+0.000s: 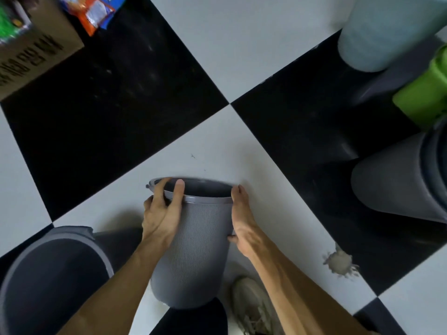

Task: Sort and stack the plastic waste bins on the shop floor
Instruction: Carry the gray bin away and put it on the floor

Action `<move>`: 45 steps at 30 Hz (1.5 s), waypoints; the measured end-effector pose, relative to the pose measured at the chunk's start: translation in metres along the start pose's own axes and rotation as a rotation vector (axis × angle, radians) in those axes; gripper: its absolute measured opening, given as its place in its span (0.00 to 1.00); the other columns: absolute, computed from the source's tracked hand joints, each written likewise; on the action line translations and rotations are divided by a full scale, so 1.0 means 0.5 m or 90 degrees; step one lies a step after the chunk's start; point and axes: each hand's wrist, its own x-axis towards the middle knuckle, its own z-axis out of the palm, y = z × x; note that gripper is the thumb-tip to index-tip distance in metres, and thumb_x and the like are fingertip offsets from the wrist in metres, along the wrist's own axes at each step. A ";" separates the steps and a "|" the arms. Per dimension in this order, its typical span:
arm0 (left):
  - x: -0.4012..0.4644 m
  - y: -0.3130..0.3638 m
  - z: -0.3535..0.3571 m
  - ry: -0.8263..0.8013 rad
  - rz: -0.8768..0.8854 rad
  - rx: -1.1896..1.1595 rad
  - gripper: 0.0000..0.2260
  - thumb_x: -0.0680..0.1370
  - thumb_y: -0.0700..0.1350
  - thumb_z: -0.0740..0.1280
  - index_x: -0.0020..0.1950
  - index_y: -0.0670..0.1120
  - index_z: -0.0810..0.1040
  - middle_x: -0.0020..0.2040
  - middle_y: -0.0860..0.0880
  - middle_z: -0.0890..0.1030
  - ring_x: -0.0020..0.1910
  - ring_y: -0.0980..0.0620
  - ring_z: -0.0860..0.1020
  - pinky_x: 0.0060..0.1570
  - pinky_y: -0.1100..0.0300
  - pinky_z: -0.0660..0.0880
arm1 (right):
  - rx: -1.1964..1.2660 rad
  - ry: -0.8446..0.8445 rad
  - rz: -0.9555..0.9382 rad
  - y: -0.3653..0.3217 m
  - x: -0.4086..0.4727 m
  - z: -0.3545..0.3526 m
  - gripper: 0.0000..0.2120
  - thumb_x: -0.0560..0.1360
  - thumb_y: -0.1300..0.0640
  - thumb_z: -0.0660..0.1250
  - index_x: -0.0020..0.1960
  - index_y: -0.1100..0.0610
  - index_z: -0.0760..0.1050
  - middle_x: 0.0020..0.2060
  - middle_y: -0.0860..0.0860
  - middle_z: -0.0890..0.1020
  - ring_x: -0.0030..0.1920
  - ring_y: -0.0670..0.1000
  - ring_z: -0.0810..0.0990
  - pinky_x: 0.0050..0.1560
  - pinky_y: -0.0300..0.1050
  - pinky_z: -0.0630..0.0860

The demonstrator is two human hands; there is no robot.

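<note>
A grey ribbed plastic bin (pixel 198 250) hangs above the checkered floor, its mouth tilted away from me. My left hand (pixel 162 213) grips its left rim, thumb hooked inside the mouth. My right hand (pixel 244 221) presses flat against its right side. Another grey bin (pixel 48 274) stands at lower left with its dark mouth facing up. At the right edge lie a grey bin (pixel 396 187), a pale blue bin (pixel 377 32), a dark grey bin (pixel 387 78) and a green bin (pixel 425 95).
A cardboard box (pixel 36 52) with colourful packets (pixel 94 10) sits at top left. A dried splash mark (pixel 339 261) marks the floor at lower right. My shoe (pixel 254 308) is beneath the held bin.
</note>
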 end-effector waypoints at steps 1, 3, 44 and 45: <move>-0.010 0.020 -0.009 0.013 0.008 -0.026 0.24 0.75 0.72 0.52 0.70 0.70 0.57 0.73 0.43 0.63 0.68 0.35 0.67 0.65 0.37 0.66 | -0.012 0.005 -0.030 -0.026 -0.011 -0.011 0.24 0.80 0.36 0.49 0.75 0.36 0.52 0.72 0.49 0.65 0.70 0.58 0.67 0.66 0.68 0.67; -0.034 0.077 -0.029 0.051 0.019 -0.092 0.25 0.76 0.71 0.51 0.73 0.70 0.54 0.74 0.44 0.63 0.69 0.37 0.66 0.67 0.39 0.64 | -0.052 0.013 -0.104 -0.099 -0.044 -0.038 0.26 0.79 0.35 0.49 0.76 0.37 0.50 0.74 0.52 0.64 0.69 0.59 0.68 0.65 0.66 0.69; -0.867 0.739 0.248 0.029 0.405 -0.258 0.18 0.84 0.48 0.52 0.74 0.59 0.60 0.57 0.55 0.78 0.50 0.56 0.78 0.53 0.54 0.76 | -0.185 0.689 -0.544 -0.309 -0.746 -0.937 0.32 0.76 0.59 0.61 0.76 0.44 0.56 0.56 0.58 0.76 0.55 0.61 0.78 0.54 0.52 0.74; -0.859 0.741 0.263 0.018 0.399 -0.246 0.19 0.84 0.48 0.52 0.75 0.59 0.59 0.57 0.56 0.78 0.49 0.59 0.78 0.51 0.60 0.75 | -0.189 0.695 -0.538 -0.304 -0.729 -0.945 0.32 0.76 0.61 0.62 0.76 0.44 0.56 0.58 0.58 0.76 0.56 0.61 0.78 0.55 0.52 0.75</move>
